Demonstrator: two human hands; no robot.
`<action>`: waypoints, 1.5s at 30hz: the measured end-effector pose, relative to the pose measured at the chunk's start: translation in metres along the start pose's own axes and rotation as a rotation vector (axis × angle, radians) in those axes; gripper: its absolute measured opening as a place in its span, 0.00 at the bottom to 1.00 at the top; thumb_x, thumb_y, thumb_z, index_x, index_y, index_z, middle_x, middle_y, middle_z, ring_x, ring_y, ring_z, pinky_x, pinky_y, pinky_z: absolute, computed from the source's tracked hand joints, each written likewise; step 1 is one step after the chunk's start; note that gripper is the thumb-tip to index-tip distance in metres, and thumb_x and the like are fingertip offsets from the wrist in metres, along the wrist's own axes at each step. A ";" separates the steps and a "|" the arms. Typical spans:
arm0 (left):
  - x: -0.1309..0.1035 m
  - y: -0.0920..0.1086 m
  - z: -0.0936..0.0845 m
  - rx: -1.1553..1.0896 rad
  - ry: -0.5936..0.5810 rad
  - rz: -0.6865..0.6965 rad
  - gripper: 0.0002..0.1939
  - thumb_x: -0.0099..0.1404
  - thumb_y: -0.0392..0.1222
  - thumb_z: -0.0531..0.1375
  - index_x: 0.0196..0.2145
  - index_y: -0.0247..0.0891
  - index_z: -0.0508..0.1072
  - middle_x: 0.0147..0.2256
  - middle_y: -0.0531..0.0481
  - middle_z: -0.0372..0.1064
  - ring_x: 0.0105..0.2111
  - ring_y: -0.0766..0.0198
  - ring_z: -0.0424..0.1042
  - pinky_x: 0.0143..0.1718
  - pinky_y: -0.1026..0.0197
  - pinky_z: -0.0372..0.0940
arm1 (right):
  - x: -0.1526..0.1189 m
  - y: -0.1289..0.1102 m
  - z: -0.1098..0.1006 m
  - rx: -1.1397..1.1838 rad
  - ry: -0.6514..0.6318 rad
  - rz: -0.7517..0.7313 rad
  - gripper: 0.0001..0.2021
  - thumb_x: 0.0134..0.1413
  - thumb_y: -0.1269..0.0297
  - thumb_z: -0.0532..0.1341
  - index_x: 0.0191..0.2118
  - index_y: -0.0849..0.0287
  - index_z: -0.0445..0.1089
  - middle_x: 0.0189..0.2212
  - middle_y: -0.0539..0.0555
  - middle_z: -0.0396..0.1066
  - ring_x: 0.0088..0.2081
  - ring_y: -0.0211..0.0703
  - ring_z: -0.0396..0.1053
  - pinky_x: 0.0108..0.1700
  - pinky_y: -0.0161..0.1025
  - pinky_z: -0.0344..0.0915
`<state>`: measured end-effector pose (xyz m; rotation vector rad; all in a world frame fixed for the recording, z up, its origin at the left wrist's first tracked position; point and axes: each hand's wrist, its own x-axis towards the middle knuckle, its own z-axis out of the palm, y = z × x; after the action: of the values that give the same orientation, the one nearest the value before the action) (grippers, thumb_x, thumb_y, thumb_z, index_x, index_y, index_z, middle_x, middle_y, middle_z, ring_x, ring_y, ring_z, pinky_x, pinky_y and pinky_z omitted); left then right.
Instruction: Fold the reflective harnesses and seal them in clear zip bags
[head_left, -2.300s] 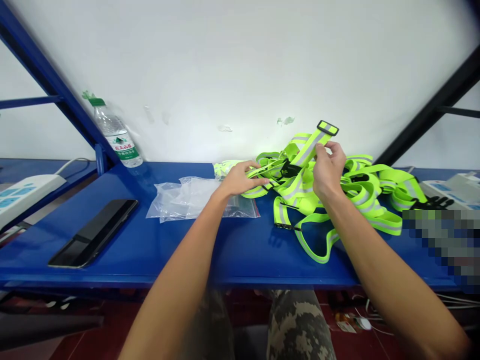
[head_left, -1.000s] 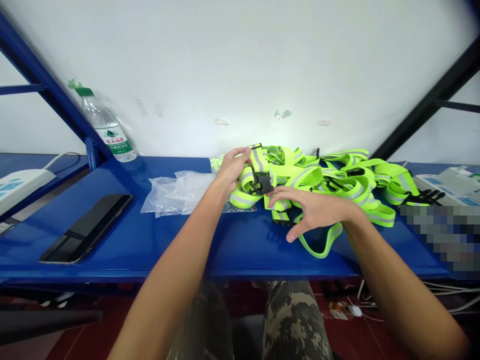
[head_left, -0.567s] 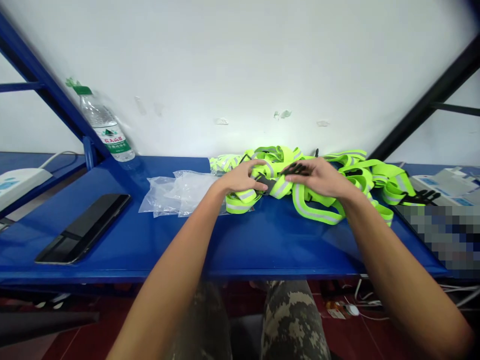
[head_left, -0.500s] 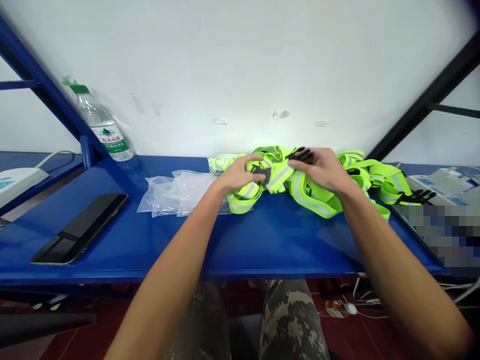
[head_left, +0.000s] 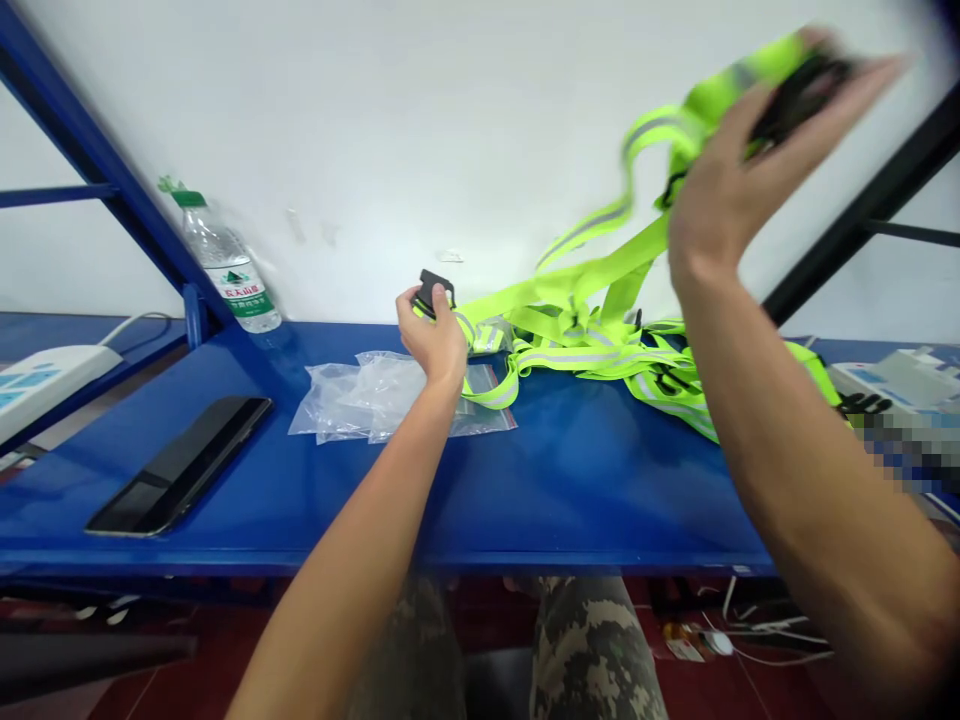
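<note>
Over the blue table my left hand [head_left: 436, 335] pinches a black plastic buckle [head_left: 435, 290] at the end of a neon-yellow strap with a grey reflective stripe. My right hand [head_left: 739, 180], smeared by motion, is raised high at the right. Its fingers are closed round black buckle parts [head_left: 799, 100] and the same kind of webbing. Between both hands the reflective strap [head_left: 600, 270] stretches upward to the right, partly looped. Below it lies a heap of more neon-yellow reflective straps [head_left: 600, 360] with black buckles. Clear plastic bags [head_left: 360, 395] lie left of the heap.
A black phone [head_left: 180, 465] lies on the blue table [head_left: 540, 510] at the left. A water bottle [head_left: 236, 265] leans by the wall and blue frame. A white power strip [head_left: 60, 370] is at far left. Black frame bars and white boxes stand at right.
My right hand has risen up and right, pulling strap off the heap. My left hand has shifted slightly left and up with its buckle. The view has moved slightly.
</note>
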<state>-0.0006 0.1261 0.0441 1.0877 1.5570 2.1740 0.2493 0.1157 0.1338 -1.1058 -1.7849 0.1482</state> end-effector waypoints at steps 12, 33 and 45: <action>-0.022 0.010 0.007 0.060 -0.490 0.274 0.09 0.57 0.45 0.67 0.31 0.38 0.73 0.46 0.44 0.74 0.54 0.53 0.68 0.59 0.52 0.57 | -0.064 0.029 0.071 0.086 0.074 0.174 0.22 0.49 0.65 0.61 0.51 0.51 0.61 0.31 0.49 0.63 0.29 0.41 0.62 0.34 0.42 0.62; -0.031 0.019 -0.001 0.058 -1.179 0.102 0.21 0.58 0.59 0.64 0.28 0.35 0.77 0.26 0.51 0.68 0.26 0.68 0.62 0.29 0.63 0.56 | -0.076 0.013 0.068 -0.165 -0.322 0.090 0.11 0.41 0.59 0.64 0.31 0.59 0.68 0.26 0.50 0.68 0.29 0.41 0.63 0.32 0.37 0.55; -0.032 0.017 0.000 0.097 -1.233 0.069 0.16 0.52 0.53 0.69 0.30 0.36 0.79 0.25 0.52 0.69 0.26 0.67 0.64 0.26 0.64 0.56 | -0.080 0.001 0.067 -0.529 -0.413 0.056 0.11 0.48 0.58 0.63 0.36 0.59 0.73 0.30 0.57 0.75 0.32 0.50 0.70 0.29 0.38 0.52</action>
<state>0.0245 0.1004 0.0456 1.9460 0.9848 0.9545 0.2045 0.0822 0.0459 -1.5870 -2.2359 -0.0769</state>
